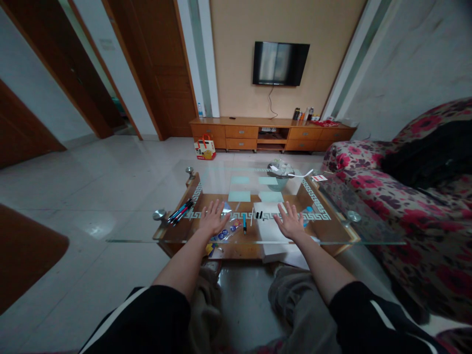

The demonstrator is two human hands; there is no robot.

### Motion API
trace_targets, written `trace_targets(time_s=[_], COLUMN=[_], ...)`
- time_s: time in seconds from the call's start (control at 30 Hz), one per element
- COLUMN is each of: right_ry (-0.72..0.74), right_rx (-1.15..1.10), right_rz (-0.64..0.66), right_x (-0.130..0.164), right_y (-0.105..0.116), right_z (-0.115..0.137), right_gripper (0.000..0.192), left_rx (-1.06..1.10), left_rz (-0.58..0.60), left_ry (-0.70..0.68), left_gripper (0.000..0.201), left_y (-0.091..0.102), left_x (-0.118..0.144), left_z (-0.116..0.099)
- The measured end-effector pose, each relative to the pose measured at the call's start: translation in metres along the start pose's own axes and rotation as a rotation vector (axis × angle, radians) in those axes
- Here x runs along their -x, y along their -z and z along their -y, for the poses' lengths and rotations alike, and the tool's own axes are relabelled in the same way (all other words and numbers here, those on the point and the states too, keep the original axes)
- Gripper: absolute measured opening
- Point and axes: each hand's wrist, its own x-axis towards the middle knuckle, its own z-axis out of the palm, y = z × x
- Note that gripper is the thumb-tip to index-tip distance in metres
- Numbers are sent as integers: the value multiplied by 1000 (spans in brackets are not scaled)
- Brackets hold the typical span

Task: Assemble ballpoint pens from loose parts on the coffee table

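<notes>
Left hand [213, 217] and right hand [291, 221] lie spread, palms down, holding nothing, on the glass counter [332, 223]. Blue pen [244, 222] lies between them; pen bundle [180, 211] at nine o'clock, within reach.

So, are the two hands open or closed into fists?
Open. The left hand and right hand both lie flat, palms down, fingers spread on the glass table, holding nothing.

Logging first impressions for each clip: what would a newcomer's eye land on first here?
Two bare hands, the left hand and right hand, lie flat and spread on the near edge of a glass coffee table. Between them lie a blue pen and white paper, with a bundle of pens at the left corner.
</notes>
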Motion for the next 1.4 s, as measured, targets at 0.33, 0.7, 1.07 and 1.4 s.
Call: trace_targets(time_s=[0.33,0.7,1.07,1.4], right_ry=[23,-19,3,344], right_rx=[16,98,71,-133], right_rz=[75,145,109,-251], right_x=[-2,-4,-4,3], right_y=[-9,-7,-5,45], right_z=[-2,0,-3,30], right_gripper=[66,68,66,38], left_rx=[-15,-78,-45,20], left_rz=[35,76,55,-276], left_ry=[-22,-5,-12,-226], left_gripper=[72,75,71,51], left_y=[0,1,2,26], left_x=[0,-1,-1,5], left_z=[-1,-3,-2,-48])
